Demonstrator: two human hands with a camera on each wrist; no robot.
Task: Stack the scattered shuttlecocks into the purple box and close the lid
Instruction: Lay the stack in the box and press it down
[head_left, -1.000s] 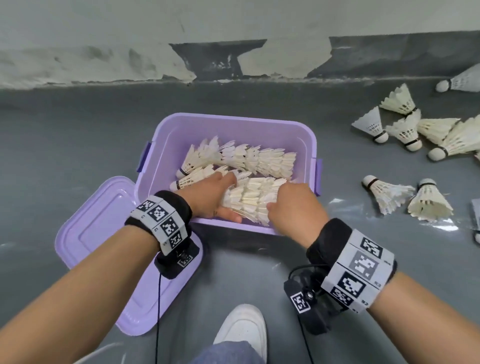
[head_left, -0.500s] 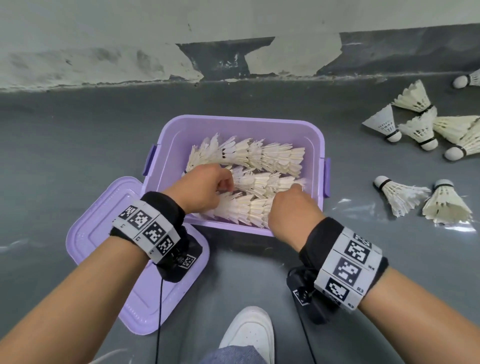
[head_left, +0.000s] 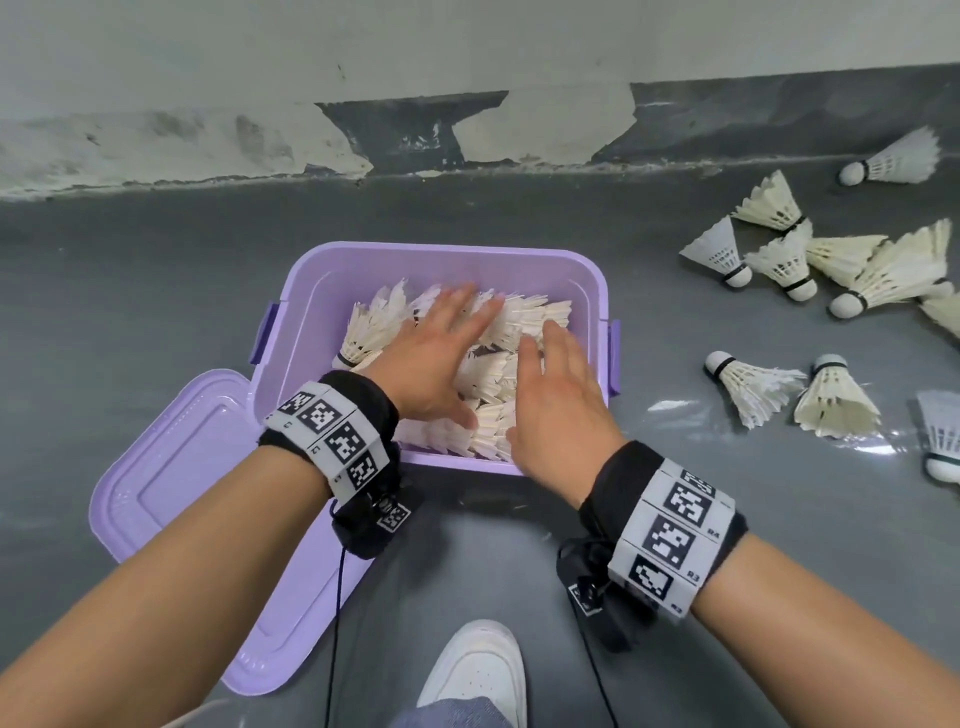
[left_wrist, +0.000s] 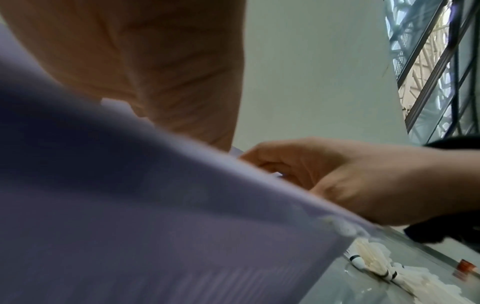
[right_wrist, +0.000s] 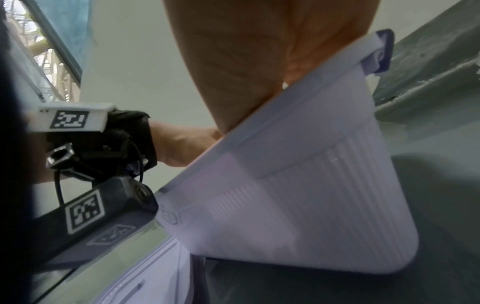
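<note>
The purple box (head_left: 447, 260) stands open on the grey floor, filled with rows of stacked white shuttlecocks (head_left: 524, 317). My left hand (head_left: 441, 353) lies flat on the rows with its fingers spread and straight. My right hand (head_left: 556, 395) rests palm down on the stacks at the box's right side, fingers extended. Neither hand holds anything. The purple lid (head_left: 187, 483) lies flat on the floor to the left of the box, partly under my left wrist. The wrist views show only the box wall (right_wrist: 311, 195) and the palms from below.
Several loose shuttlecocks (head_left: 789, 260) lie scattered on the floor to the right, two more (head_left: 758, 384) nearer the box. A peeling wall (head_left: 467, 78) runs behind the box. My white shoe (head_left: 478, 670) is at the bottom centre.
Both hands have gone from curled around the stacks to flat, straight fingers on top of the shuttlecocks. The left hand has reached further back over the far row.
</note>
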